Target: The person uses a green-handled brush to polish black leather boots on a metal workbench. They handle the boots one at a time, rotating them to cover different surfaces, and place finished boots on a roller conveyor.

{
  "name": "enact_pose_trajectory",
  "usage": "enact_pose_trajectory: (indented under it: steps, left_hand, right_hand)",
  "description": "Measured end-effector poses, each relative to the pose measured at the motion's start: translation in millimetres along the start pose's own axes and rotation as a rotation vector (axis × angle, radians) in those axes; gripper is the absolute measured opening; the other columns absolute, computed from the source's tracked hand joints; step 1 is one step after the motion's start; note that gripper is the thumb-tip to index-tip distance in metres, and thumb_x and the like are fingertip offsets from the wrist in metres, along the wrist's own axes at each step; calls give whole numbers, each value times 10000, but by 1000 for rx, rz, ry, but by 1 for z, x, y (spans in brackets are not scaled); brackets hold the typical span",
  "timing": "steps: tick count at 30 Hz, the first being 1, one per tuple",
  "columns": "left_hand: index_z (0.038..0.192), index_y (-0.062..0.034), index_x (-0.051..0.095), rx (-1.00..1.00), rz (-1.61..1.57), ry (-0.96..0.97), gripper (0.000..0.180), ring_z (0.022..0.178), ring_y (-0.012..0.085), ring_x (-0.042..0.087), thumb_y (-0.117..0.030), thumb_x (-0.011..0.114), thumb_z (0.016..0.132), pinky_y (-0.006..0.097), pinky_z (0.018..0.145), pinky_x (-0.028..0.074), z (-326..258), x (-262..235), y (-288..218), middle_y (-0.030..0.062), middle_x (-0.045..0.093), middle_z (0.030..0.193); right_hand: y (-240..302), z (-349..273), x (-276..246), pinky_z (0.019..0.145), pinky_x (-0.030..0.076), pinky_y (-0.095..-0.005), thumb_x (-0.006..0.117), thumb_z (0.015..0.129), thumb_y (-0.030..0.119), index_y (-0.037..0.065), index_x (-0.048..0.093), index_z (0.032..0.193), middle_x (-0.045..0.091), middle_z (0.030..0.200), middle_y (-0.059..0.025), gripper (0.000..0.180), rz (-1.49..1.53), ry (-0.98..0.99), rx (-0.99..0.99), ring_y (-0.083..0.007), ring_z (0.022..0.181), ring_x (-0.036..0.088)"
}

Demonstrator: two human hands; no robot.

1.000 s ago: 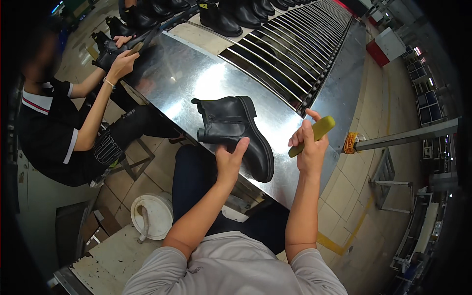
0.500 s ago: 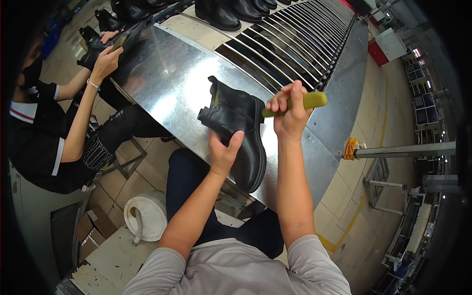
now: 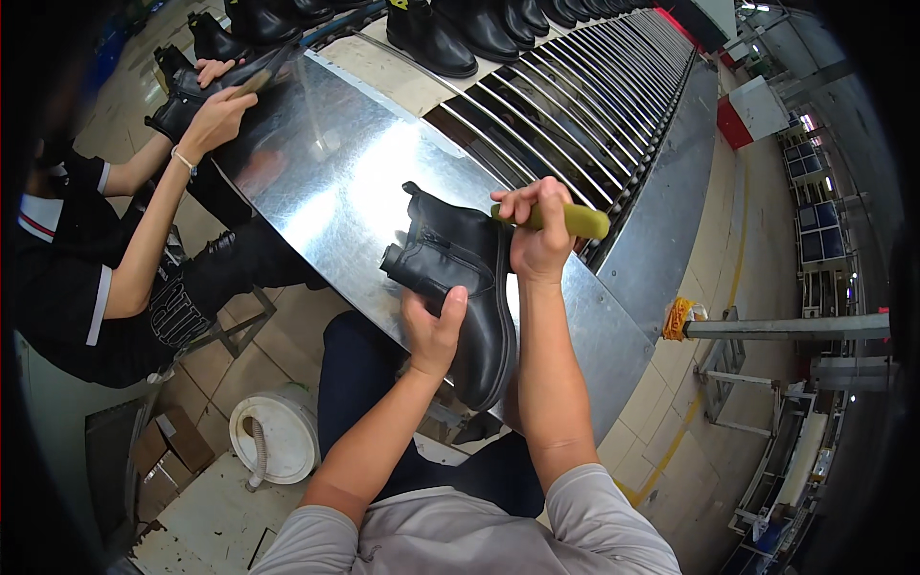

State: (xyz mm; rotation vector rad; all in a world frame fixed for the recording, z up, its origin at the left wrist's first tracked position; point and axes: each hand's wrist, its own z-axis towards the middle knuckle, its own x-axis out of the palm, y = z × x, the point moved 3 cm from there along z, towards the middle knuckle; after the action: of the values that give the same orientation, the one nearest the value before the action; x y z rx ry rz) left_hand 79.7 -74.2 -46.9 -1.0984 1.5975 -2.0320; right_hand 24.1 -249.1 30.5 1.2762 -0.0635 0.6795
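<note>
A black ankle boot [image 3: 468, 287] lies tilted on its side over the near edge of a shiny metal table [image 3: 335, 182], its opening turned to the left. My left hand [image 3: 433, 326] grips it from below at the ankle part. My right hand [image 3: 539, 235] is closed around a yellow-green handled tool [image 3: 575, 220] and holds it against the upper side of the boot. The working end of the tool is hidden behind my fingers and the boot.
Beyond the table runs a roller conveyor [image 3: 585, 86] carrying a row of black boots [image 3: 436, 34]. At the left a seated person [image 3: 105, 259] works on another black boot [image 3: 187, 91] with both hands. A white bucket [image 3: 273, 436] stands on the floor.
My right hand came in from the right and brought the tool down onto the boot. The boot turned from upright onto its side and shifted toward me in my left hand.
</note>
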Motion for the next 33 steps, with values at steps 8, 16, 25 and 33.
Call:
enact_pose_trajectory:
  steps: [8, 16, 25, 33]
  left_hand:
    - [1199, 11, 585, 51, 16, -67, 394, 988, 183, 599, -233, 700, 912, 342, 926, 482, -3, 6, 1, 83, 628, 1103]
    - [1210, 17, 582, 86, 28, -48, 372, 996, 159, 575, -231, 661, 944, 324, 929, 464, 0, 9, 0, 63, 618, 1117]
    - [1090, 39, 650, 26, 20, -70, 294, 922, 229, 625, -216, 684, 949, 373, 867, 499, 12, 6, -9, 115, 674, 1028]
    - [1124, 40, 634, 16, 30, -82, 347, 950, 242, 650, -246, 704, 941, 381, 877, 512, 10, 7, -12, 128, 685, 1046]
  right_hand:
    - [7, -21, -3, 756, 505, -449, 582, 1027, 239, 73, 540, 781, 450, 617, -48, 300, 230, -58, -61, -215, 623, 512]
    - [25, -43, 0, 692, 495, -437, 541, 995, 225, 73, 502, 710, 409, 559, -31, 325, 64, -17, -104, -198, 546, 464]
    - [44, -69, 5, 501, 488, -335, 560, 1052, 301, 99, 492, 1142, 412, 625, -18, 231, -38, -204, 71, -152, 520, 471]
    - [3, 10, 12, 440, 390, -302, 672, 926, 168, 30, 524, 1070, 490, 640, -31, 249, -534, -239, 125, -134, 460, 452]
